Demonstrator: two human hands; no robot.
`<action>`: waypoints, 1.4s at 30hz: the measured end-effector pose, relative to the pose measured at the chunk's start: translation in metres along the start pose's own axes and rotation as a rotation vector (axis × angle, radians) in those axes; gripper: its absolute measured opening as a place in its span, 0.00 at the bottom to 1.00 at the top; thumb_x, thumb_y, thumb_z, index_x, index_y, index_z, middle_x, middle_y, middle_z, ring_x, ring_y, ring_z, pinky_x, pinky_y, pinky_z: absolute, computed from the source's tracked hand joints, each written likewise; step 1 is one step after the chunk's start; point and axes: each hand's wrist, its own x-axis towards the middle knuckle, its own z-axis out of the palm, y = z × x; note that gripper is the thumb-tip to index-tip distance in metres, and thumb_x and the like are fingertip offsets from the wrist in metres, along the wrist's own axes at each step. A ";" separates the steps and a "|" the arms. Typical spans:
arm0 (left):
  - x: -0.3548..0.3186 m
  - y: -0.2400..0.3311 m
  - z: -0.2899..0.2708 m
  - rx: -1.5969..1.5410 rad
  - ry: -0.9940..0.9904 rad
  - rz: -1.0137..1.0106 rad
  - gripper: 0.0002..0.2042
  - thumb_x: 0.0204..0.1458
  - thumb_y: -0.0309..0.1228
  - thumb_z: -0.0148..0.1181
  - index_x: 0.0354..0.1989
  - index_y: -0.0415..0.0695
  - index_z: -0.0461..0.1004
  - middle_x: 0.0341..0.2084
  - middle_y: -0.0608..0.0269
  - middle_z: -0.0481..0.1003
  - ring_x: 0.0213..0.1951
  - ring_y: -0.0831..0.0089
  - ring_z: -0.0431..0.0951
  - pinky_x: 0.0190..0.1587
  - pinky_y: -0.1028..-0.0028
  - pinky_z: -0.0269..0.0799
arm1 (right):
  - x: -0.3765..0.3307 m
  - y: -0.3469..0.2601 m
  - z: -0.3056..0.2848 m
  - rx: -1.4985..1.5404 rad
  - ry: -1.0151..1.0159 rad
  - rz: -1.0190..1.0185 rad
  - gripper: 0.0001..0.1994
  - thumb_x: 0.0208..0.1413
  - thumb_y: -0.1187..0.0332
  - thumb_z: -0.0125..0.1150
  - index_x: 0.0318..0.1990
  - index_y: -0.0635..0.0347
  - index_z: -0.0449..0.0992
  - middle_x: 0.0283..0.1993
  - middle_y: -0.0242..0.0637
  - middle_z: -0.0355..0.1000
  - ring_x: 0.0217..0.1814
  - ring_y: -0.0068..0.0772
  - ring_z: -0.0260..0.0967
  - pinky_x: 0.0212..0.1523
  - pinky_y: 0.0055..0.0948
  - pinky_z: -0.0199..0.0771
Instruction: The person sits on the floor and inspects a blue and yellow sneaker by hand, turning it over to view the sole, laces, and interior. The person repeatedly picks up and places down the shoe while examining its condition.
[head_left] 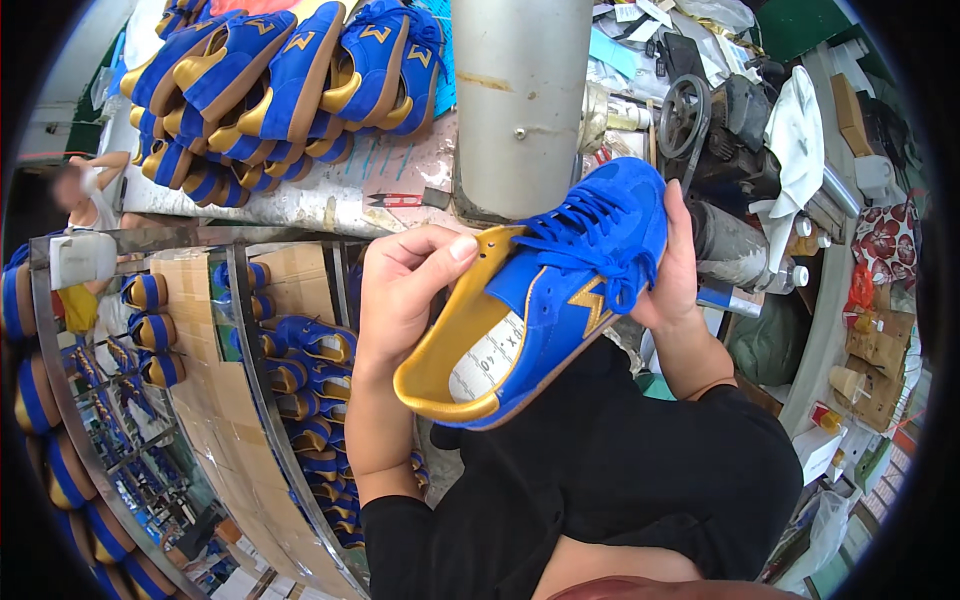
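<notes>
Blue shoe (545, 330) held up between two hands, with one lace flap pinched outward.
At far left, a pile of matching shoes (300, 85) sits on the worktable (390, 165); nearer, the left hand (405, 290) is closed on the gold-lined flap (490, 245), thumb on the lining just beside the eyelet holes. A light, flat pinch there would likely avoid creasing the lining or straining the holes. In the middle, the shoe is tilted above the lap, heel near left and toe far right, its printed insole (485, 365) in view; that angle suits looking inside. The laces (580, 240) lie tied across the shoe and are best left unpulled. On the right, the right hand (675, 275) is clamped around the forefoot, its underside grip hidden; it should bear the weight, leaving the other hand free for the flap.
</notes>
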 end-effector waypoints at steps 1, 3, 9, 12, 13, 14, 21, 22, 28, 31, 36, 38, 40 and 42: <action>0.000 -0.002 -0.004 0.019 0.011 0.010 0.08 0.55 0.29 0.63 0.33 0.35 0.80 0.24 0.67 0.77 0.26 0.85 0.71 0.31 0.82 0.65 | 0.001 0.002 -0.001 -0.022 -0.003 -0.002 0.34 0.65 0.39 0.37 0.59 0.63 0.68 0.56 0.47 0.72 0.57 0.43 0.71 0.63 0.44 0.68; -0.004 -0.010 -0.015 0.070 -0.018 0.032 0.11 0.59 0.32 0.59 0.37 0.33 0.78 0.29 0.64 0.78 0.30 0.83 0.73 0.36 0.81 0.68 | 0.001 0.005 -0.005 -0.068 0.024 -0.001 0.34 0.65 0.39 0.38 0.58 0.62 0.68 0.56 0.46 0.72 0.57 0.42 0.71 0.62 0.43 0.68; -0.050 -0.057 -0.054 -0.078 -0.202 0.247 0.46 0.54 0.65 0.50 0.63 0.29 0.57 0.60 0.44 0.65 0.62 0.60 0.67 0.63 0.61 0.62 | -0.007 0.012 -0.011 -0.089 0.124 0.045 0.29 0.65 0.41 0.42 0.56 0.58 0.69 0.53 0.39 0.73 0.55 0.34 0.72 0.58 0.36 0.73; -0.074 -0.072 -0.045 -0.013 0.017 0.173 0.46 0.50 0.49 0.68 0.68 0.31 0.51 0.63 0.52 0.62 0.64 0.65 0.65 0.66 0.66 0.58 | -0.011 0.013 -0.015 -0.083 0.140 0.078 0.29 0.64 0.41 0.44 0.56 0.58 0.69 0.53 0.40 0.73 0.53 0.36 0.74 0.53 0.37 0.78; -0.077 -0.074 -0.042 0.064 0.097 0.152 0.46 0.48 0.45 0.71 0.68 0.31 0.51 0.62 0.52 0.62 0.64 0.65 0.64 0.66 0.66 0.58 | -0.013 0.014 -0.016 -0.084 0.134 0.087 0.29 0.64 0.41 0.45 0.56 0.58 0.68 0.54 0.40 0.73 0.52 0.36 0.75 0.52 0.38 0.78; -0.079 -0.077 -0.043 0.039 0.085 0.165 0.46 0.49 0.44 0.71 0.68 0.31 0.51 0.63 0.52 0.62 0.64 0.65 0.64 0.66 0.66 0.58 | -0.016 0.015 -0.016 -0.086 0.135 0.092 0.29 0.64 0.41 0.44 0.57 0.58 0.68 0.54 0.41 0.73 0.53 0.37 0.75 0.53 0.39 0.78; -0.062 -0.075 -0.042 -0.027 0.036 0.294 0.42 0.53 0.41 0.67 0.69 0.31 0.50 0.63 0.50 0.62 0.64 0.65 0.64 0.65 0.65 0.58 | -0.036 0.008 -0.020 -0.125 -0.028 0.024 0.34 0.62 0.44 0.44 0.64 0.64 0.58 0.59 0.52 0.68 0.56 0.51 0.73 0.45 0.53 0.83; -0.058 -0.073 -0.043 -0.026 0.017 0.284 0.42 0.53 0.42 0.66 0.68 0.30 0.50 0.63 0.50 0.62 0.64 0.65 0.64 0.65 0.65 0.58 | -0.038 0.007 -0.020 -0.164 -0.034 -0.004 0.35 0.62 0.44 0.44 0.65 0.64 0.57 0.60 0.53 0.67 0.56 0.52 0.73 0.46 0.53 0.83; -0.041 -0.067 -0.034 -0.066 -0.012 0.256 0.41 0.53 0.42 0.66 0.67 0.30 0.51 0.61 0.50 0.63 0.63 0.64 0.64 0.66 0.65 0.57 | -0.039 0.000 -0.022 -0.325 0.006 -0.091 0.35 0.61 0.44 0.46 0.65 0.66 0.56 0.59 0.53 0.67 0.56 0.49 0.73 0.46 0.52 0.83; -0.044 -0.067 -0.036 -0.058 -0.012 0.215 0.40 0.51 0.41 0.68 0.66 0.31 0.54 0.61 0.50 0.63 0.63 0.64 0.64 0.66 0.64 0.57 | -0.036 0.002 -0.021 -0.362 -0.001 -0.065 0.35 0.60 0.45 0.49 0.63 0.66 0.59 0.57 0.49 0.69 0.57 0.43 0.73 0.46 0.49 0.83; -0.088 -0.073 -0.071 0.628 -0.073 0.291 0.35 0.39 0.39 0.74 0.56 0.39 0.68 0.48 0.58 0.72 0.52 0.64 0.70 0.60 0.65 0.58 | -0.033 0.035 -0.043 -0.506 0.032 0.112 0.31 0.59 0.47 0.52 0.61 0.62 0.62 0.53 0.43 0.72 0.53 0.37 0.74 0.46 0.40 0.82; -0.119 -0.082 -0.078 0.878 -0.105 0.201 0.27 0.38 0.38 0.75 0.48 0.42 0.75 0.40 0.61 0.75 0.48 0.64 0.71 0.56 0.67 0.59 | -0.026 0.062 -0.058 -0.595 0.001 0.269 0.30 0.60 0.48 0.52 0.62 0.58 0.61 0.53 0.40 0.71 0.54 0.35 0.72 0.47 0.41 0.79; -0.146 -0.100 -0.082 0.957 -0.054 0.141 0.25 0.35 0.37 0.76 0.42 0.39 0.78 0.37 0.59 0.76 0.41 0.65 0.73 0.52 0.67 0.59 | -0.015 0.084 -0.065 -0.634 -0.082 0.435 0.35 0.60 0.47 0.55 0.67 0.57 0.54 0.60 0.43 0.65 0.61 0.39 0.66 0.51 0.47 0.76; -0.167 -0.120 -0.080 0.962 0.007 0.004 0.22 0.37 0.33 0.75 0.41 0.39 0.77 0.35 0.61 0.77 0.39 0.67 0.73 0.51 0.68 0.59 | -0.003 0.095 -0.064 -0.758 -0.233 0.590 0.40 0.59 0.46 0.57 0.70 0.57 0.46 0.65 0.44 0.59 0.65 0.44 0.63 0.52 0.48 0.76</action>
